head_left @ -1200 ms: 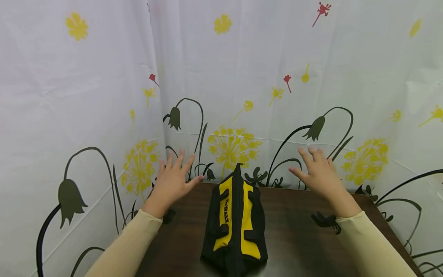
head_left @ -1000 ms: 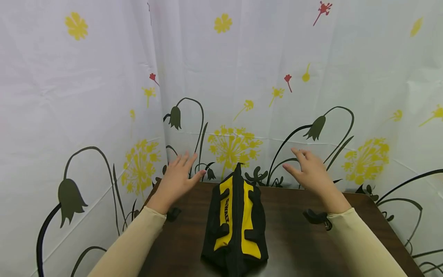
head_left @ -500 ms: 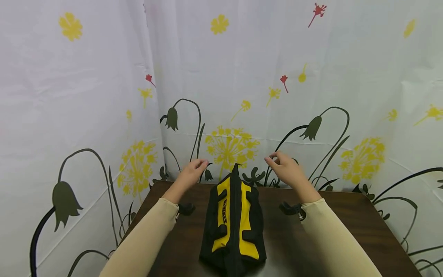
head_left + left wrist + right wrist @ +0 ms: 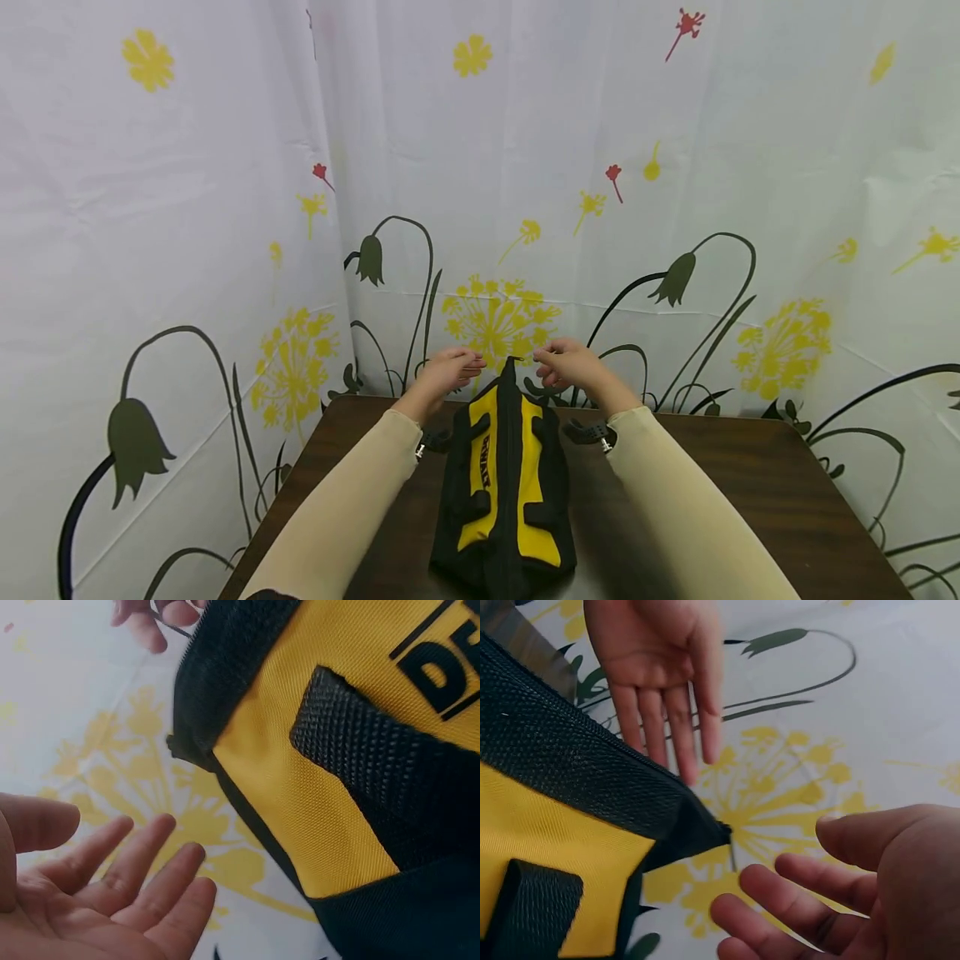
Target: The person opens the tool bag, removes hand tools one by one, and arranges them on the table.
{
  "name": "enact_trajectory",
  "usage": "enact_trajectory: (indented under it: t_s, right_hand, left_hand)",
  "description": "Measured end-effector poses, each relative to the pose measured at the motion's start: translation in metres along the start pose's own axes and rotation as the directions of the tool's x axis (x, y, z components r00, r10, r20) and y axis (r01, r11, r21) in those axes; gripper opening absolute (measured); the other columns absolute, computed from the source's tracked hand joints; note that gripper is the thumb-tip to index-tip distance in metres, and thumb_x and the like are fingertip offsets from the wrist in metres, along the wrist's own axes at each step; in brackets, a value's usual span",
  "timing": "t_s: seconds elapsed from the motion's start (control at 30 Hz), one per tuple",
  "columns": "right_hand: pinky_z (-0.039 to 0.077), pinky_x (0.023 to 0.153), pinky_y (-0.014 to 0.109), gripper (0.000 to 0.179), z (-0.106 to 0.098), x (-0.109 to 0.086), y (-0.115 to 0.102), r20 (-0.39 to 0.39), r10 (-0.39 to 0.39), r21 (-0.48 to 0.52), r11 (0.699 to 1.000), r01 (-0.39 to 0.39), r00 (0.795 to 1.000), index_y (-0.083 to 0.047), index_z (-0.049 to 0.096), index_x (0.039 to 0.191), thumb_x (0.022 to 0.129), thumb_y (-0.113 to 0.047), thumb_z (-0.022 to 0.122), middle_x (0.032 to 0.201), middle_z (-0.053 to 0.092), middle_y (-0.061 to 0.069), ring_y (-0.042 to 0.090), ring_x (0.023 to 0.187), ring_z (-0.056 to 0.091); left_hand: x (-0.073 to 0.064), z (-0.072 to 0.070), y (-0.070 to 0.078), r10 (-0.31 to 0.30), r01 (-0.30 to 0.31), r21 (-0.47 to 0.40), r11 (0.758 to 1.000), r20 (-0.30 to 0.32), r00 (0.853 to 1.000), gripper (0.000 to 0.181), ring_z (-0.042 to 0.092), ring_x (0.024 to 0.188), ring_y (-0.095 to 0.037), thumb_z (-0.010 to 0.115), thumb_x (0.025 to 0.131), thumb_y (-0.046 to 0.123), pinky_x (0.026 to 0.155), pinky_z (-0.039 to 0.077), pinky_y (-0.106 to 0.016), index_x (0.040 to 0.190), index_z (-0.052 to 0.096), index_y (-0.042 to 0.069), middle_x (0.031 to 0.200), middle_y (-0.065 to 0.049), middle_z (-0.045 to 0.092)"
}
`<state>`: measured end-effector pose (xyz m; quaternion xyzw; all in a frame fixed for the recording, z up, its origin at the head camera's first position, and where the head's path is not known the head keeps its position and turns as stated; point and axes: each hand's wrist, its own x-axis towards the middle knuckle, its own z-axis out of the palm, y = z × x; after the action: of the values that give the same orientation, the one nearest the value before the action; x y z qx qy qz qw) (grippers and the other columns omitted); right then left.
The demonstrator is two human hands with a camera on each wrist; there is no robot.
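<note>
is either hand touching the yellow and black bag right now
No, the left hand and right hand hang open beside the far end of the bag, with backdrop showing between fingers and fabric.

You wear long, close-fitting beige fabric sleeves (image 4: 352, 500) on both arms. A small black strapped camera mount (image 4: 588, 432) sits at each wrist, and both hands are bare.

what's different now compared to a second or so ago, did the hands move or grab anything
Both hands came inward and toward the far end of the yellow and black tool bag: the left hand moved right, the right hand moved left, and they now sit close on either side of its far tip. Neither has a grip on anything; the fingers are relaxed. The bag on the brown table stayed put.
</note>
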<state>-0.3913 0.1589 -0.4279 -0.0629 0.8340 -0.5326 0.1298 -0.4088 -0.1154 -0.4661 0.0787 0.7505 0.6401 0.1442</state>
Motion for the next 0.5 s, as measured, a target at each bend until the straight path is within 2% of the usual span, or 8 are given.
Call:
enact_trajectory:
  t_s: [0.1,0.17,0.27,0.37,0.5]
  right_hand:
    - [0.06,0.076,0.038,0.033,0.006,0.011,0.002,-0.031,0.046,0.052,0.998,-0.044,0.998,-0.002,0.062,0.116,0.104,-0.033,0.059,0.105,0.073,0.015,0.025,0.083,0.073]
    - [0.06,0.073,0.035,0.037,0.01,0.017,0.003,-0.056,0.077,0.099,0.993,-0.072,0.995,-0.001,0.06,0.123,0.104,-0.033,0.059,0.113,0.071,0.018,0.023,0.084,0.073]
    - [0.06,0.074,0.033,0.039,0.016,0.026,0.006,-0.059,0.111,0.177,0.979,-0.1,0.992,-0.002,0.056,0.132,0.106,-0.031,0.056,0.124,0.067,0.022,0.024,0.088,0.073]
    - [0.059,0.086,0.039,0.043,0.021,0.033,0.012,-0.017,0.153,0.282,0.949,-0.142,0.988,-0.001,0.05,0.14,0.106,-0.028,0.054,0.129,0.064,0.023,0.025,0.09,0.072]
    - [0.047,0.107,0.046,0.047,0.021,0.037,0.022,0.086,0.214,0.421,0.877,-0.23,0.973,-0.003,0.047,0.146,0.107,-0.028,0.052,0.135,0.06,0.022,0.029,0.105,0.066]
  left_hand:
    - [0.011,0.005,-0.003,-0.005,0.005,-0.006,1.0,0.016,1.0,0.039,0.047,0.143,-0.036,0.046,0.11,0.025,0.12,0.033,-0.052,0.142,0.054,0.005,0.149,-0.02,0.053]
    - [0.018,0.007,-0.005,-0.01,0.01,0.003,1.0,0.031,0.999,0.041,0.045,0.144,-0.037,0.045,0.11,0.023,0.122,0.029,-0.054,0.145,0.052,0.004,0.15,-0.02,0.052]
    - [0.027,0.009,-0.009,-0.057,0.055,0.046,0.997,0.043,0.997,0.041,0.045,0.144,-0.037,0.045,0.11,0.023,0.123,0.024,-0.058,0.146,0.053,0.006,0.15,-0.017,0.054]
    - [0.036,0.013,-0.013,-0.12,0.117,0.052,0.992,0.064,0.991,0.039,0.045,0.144,-0.037,0.045,0.11,0.024,0.123,0.021,-0.06,0.145,0.056,0.011,0.149,-0.015,0.056]
    - [0.048,0.02,-0.02,-0.166,0.175,-0.073,0.982,0.118,0.979,0.038,0.045,0.143,-0.035,0.045,0.11,0.026,0.124,0.025,-0.054,0.143,0.058,0.013,0.147,-0.014,0.056]
